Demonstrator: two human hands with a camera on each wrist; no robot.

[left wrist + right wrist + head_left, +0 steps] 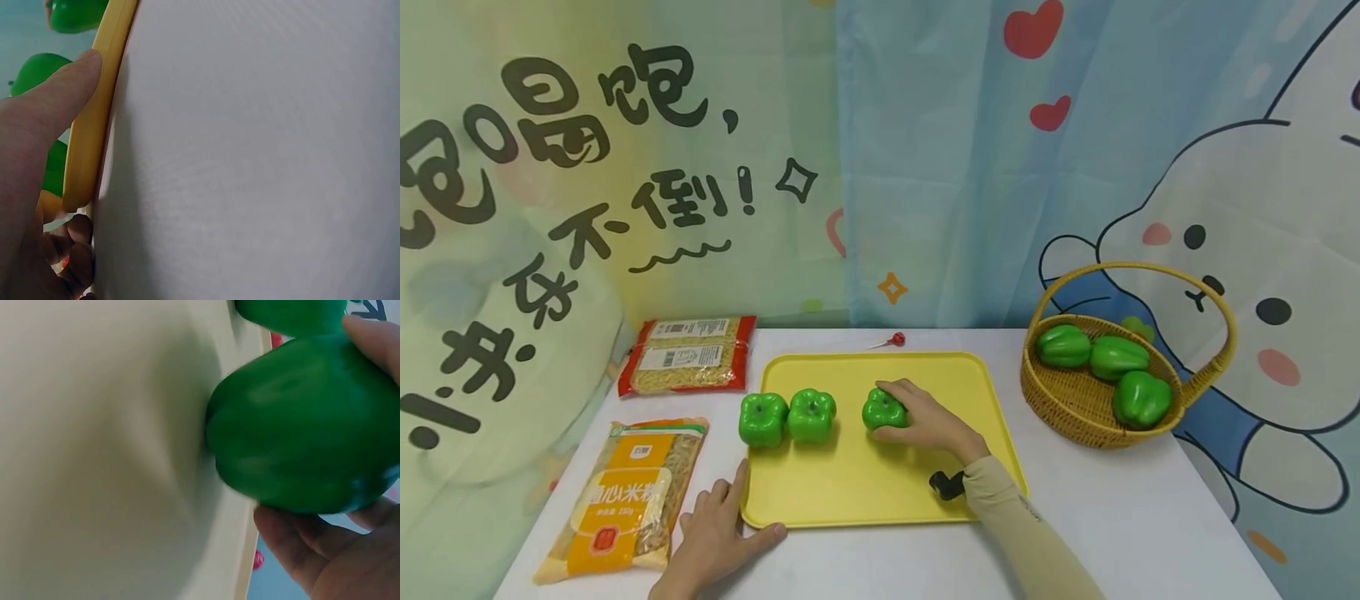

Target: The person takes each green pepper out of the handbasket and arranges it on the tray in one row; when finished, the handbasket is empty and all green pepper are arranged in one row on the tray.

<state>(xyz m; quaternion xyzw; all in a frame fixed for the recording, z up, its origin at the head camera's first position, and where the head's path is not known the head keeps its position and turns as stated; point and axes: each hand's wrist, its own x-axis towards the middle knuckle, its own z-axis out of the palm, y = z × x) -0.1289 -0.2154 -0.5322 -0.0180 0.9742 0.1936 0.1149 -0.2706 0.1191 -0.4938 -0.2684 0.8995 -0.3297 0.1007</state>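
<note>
Over the middle of the yellow tray (865, 492), your right hand (928, 421) has a green pepper (882, 409) clamped between thumb and fingers, thumb on the near side, fingers on the far side. Can't tell if the pepper's base touches the tray.

At the tray's near left corner, your left hand (718, 529) has thumb and index finger spread apart, thumb against the near edge, index by the left edge. Other fingers bend loosely beside the tray, nothing gripped in them.

Two more green peppers sit side by side at the tray's left: the outer pepper (763, 419) at the left edge, the inner pepper (812, 415) right next to it, a gap between that one and the pepper you hold.

Off to the right, well apart from the tray, you've got a wicker basket (1060, 417) with a tall handle, three green peppers (1118, 358) inside. Left of the tray on the white surface (1090, 521): a red-ended bag (688, 356) lying at the back, an orange bag (625, 500) nearer you. A small red-headed item (895, 339) lies just behind the tray. Printed curtain (917, 167) at the back.
</note>
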